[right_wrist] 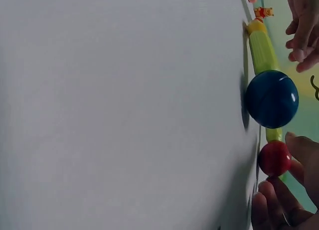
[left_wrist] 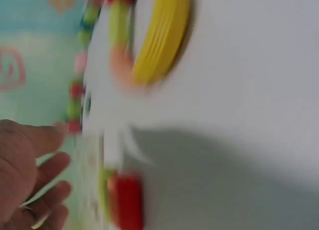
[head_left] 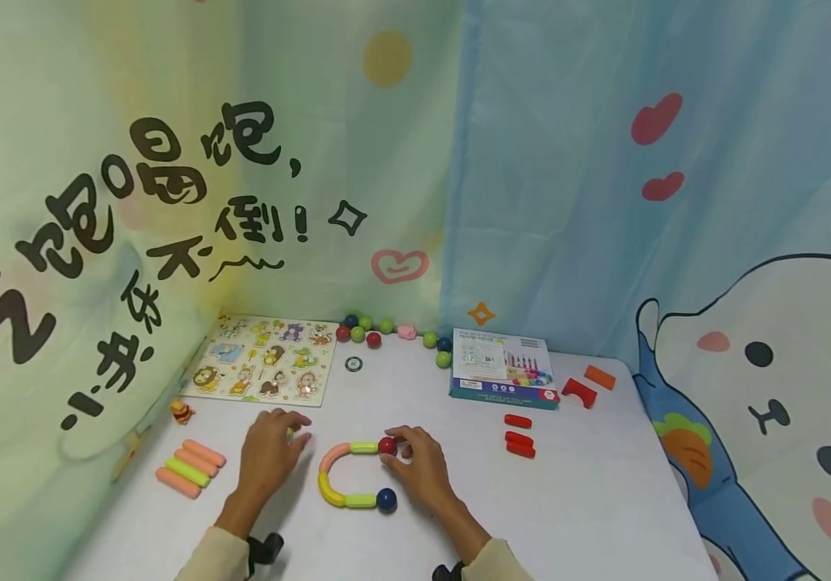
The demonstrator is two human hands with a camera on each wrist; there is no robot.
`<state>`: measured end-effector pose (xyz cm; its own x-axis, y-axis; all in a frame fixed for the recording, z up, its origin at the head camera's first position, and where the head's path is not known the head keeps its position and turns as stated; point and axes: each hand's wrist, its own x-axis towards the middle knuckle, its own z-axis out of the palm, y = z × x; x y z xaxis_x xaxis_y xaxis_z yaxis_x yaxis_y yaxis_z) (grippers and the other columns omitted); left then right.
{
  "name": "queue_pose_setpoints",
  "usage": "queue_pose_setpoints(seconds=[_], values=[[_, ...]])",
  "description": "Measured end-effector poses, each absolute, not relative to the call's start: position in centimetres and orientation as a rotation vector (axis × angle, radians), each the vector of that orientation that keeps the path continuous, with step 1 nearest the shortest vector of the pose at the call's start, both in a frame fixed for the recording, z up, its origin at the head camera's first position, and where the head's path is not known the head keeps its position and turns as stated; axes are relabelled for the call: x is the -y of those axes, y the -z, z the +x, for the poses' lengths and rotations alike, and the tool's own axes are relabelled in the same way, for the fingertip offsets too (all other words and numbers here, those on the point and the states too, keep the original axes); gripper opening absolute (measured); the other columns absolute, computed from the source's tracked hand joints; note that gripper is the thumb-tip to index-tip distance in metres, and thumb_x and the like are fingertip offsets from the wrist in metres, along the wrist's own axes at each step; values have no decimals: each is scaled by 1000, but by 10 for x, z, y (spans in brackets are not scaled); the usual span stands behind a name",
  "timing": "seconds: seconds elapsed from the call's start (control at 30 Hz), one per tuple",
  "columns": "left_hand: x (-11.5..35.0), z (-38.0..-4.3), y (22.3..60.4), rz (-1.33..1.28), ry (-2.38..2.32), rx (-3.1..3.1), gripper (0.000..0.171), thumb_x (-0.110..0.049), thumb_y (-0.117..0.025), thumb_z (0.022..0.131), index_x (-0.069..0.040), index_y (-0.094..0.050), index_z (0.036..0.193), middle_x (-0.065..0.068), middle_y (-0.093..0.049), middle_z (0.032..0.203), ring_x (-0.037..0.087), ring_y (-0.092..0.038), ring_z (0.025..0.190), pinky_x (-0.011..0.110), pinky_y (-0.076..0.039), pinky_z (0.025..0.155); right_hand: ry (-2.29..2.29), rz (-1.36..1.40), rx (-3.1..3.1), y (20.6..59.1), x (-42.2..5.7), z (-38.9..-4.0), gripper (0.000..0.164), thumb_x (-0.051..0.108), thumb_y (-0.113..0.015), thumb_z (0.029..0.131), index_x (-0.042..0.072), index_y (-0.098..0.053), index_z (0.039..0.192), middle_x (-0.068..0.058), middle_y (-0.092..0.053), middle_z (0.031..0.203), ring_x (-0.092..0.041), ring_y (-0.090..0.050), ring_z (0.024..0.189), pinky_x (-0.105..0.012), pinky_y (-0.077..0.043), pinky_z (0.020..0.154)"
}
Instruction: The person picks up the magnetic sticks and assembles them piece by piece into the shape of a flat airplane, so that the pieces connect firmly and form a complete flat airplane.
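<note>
On the white table lies a C-shaped chain of a green straight stick, a pink curved stick, a yellow curved stick and another green stick. A red ball sits at its upper end, a blue ball at its lower end. My right hand pinches the red ball between thumb and fingers, seen also in the right wrist view. Left of the chain, my left hand hovers with loosely bent fingers. A small yellowish spot shows by its thumb, too small to identify.
Pink and green sticks lie at the left beside a small bear figure. An animal picture board, coloured balls and a boxed set stand at the back. Several red pieces lie to the right.
</note>
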<state>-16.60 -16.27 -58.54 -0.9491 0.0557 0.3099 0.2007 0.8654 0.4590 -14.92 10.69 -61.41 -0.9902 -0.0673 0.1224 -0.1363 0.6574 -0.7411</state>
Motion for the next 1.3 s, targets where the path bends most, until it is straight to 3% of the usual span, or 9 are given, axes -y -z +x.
queue_pose_setpoints(seconds=[0.27,0.43,0.67,0.8,0.9,1.03,1.3], values=[[206,-202,580,-196,621,3057,17,-13,-86,87,-9,-79,102,12,-72,96,33,-63,94,56,-53,82,-1286,165,2765,619,-104,-150,31,16,-87,89,18,-76,118,1,-69,99,-15,-62,83,-20,-46,72],[208,-212,580,-78,688,3215,14,-12,-81,92,-9,-74,103,13,-68,98,31,-59,97,52,-53,84,-1306,166,2777,619,-103,-148,31,18,-86,90,19,-75,119,1,-69,101,-14,-61,84,-21,-46,73],[205,-216,583,-4,844,3191,20,-12,-81,93,-9,-63,102,11,-71,97,24,-64,85,45,-53,79,-1300,153,2780,622,-102,-147,31,18,-86,90,20,-75,119,3,-69,100,-10,-59,83,-21,-45,73],[182,-211,581,-101,886,2974,18,-14,-81,94,-6,-71,106,13,-73,98,27,-69,88,47,-55,77,-1289,150,2767,623,-103,-147,32,16,-87,89,19,-75,119,3,-71,101,-10,-59,83,-21,-46,73],[150,-208,579,-129,1006,2899,18,-18,-80,94,-7,-75,108,9,-75,93,22,-69,82,41,-54,72,-1293,134,2756,623,-104,-146,33,16,-87,88,19,-75,118,3,-72,102,-11,-61,83,-20,-47,73],[107,-208,583,-68,1207,2909,18,-24,-80,95,-10,-76,105,0,-75,84,13,-65,74,31,-49,68,-1317,112,2733,622,-104,-146,33,15,-88,87,18,-75,117,3,-74,103,-12,-63,84,-20,-48,74],[49,-212,604,35,1260,2955,23,-31,-80,94,-12,-73,105,-1,-74,78,13,-59,65,29,-43,62,-1324,117,2682,625,-104,-144,33,14,-91,84,15,-74,112,1,-75,99,-16,-65,80,-20,-46,70]])
